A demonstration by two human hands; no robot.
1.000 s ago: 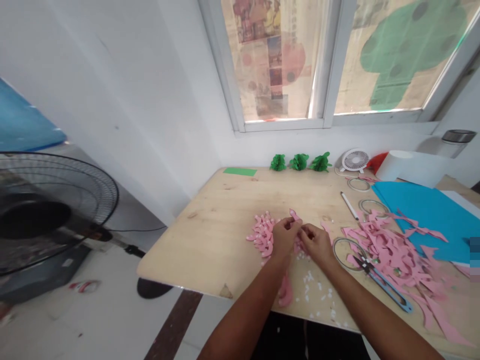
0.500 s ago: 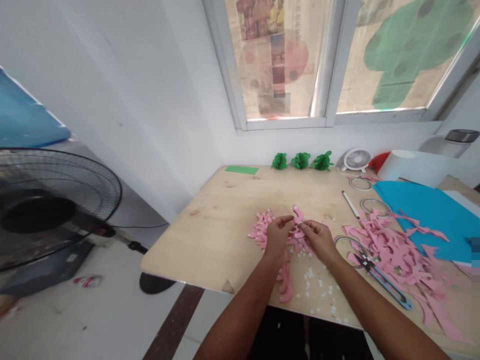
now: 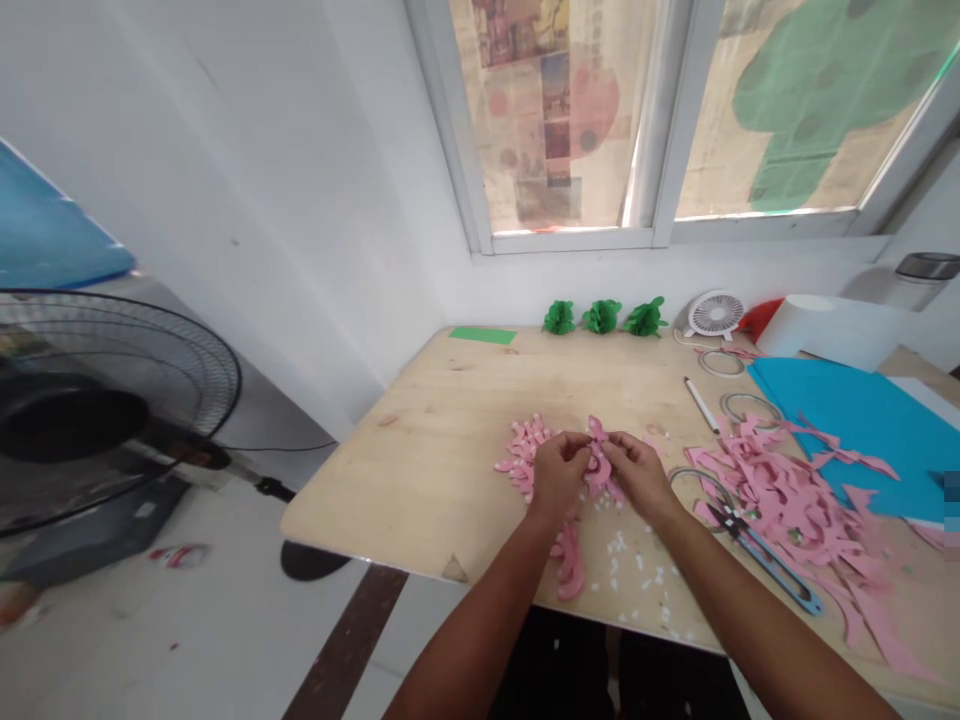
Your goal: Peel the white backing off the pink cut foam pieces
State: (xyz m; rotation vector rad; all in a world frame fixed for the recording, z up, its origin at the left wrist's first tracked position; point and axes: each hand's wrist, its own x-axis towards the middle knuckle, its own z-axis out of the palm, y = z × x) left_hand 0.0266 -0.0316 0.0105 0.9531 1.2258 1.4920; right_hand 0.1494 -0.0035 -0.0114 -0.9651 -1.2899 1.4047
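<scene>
A small curved pink foam piece (image 3: 596, 428) is pinched between my left hand (image 3: 559, 468) and my right hand (image 3: 637, 472), just above the table. Both hands have their fingertips closed on it, close together. Under and between them lie more pink cut-outs (image 3: 598, 475), partly hidden by my fingers. Left of my left hand is a pile of small pink pieces with white bits on them (image 3: 517, 455). Below my left wrist rests a stack of curved pink strips (image 3: 570, 570). Small white scraps (image 3: 619, 565) are scattered near the front edge.
To the right lie thread snips (image 3: 772, 560), a heap of pink offcuts (image 3: 795, 500), blue sheets (image 3: 847, 410), a white pen (image 3: 701, 404) and tape rings (image 3: 750, 410). Three green paper shapes (image 3: 601, 316) and a small white fan (image 3: 716, 315) stand at the back. A large floor fan (image 3: 75, 410) is left.
My fingers have shifted on the pink piece, and its upper end now looks turned and more covered. My right fingertips sit slightly higher. The view has moved a little.
</scene>
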